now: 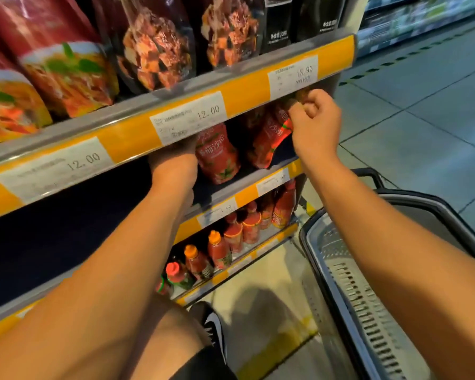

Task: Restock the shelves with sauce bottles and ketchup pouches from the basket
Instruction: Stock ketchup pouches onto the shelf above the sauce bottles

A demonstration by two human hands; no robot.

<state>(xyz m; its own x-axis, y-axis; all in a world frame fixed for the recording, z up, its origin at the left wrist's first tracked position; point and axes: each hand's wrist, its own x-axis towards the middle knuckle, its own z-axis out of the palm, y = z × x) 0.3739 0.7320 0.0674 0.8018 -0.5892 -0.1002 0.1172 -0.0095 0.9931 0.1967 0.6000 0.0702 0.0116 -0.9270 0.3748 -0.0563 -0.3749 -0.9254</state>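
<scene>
Two red ketchup pouches stand on the dark middle shelf (283, 157). My right hand (314, 119) pinches the top of the right pouch (270, 138), which leans to the right. My left hand (173, 157) reaches under the yellow price rail, just left of the upright left pouch (217, 157); its fingers are hidden behind the rail. Sauce bottles (231, 239) with red and orange caps line the shelf below. The grey basket (348, 272) sits on the floor at lower right, and its visible part looks empty.
Large food pouches (154, 48) fill the top shelf above the yellow price rail (192, 119) with white tags. The left stretch of the middle shelf is dark. My black shoe (213, 327) is on the tiled floor by the shelf base. An aisle runs right.
</scene>
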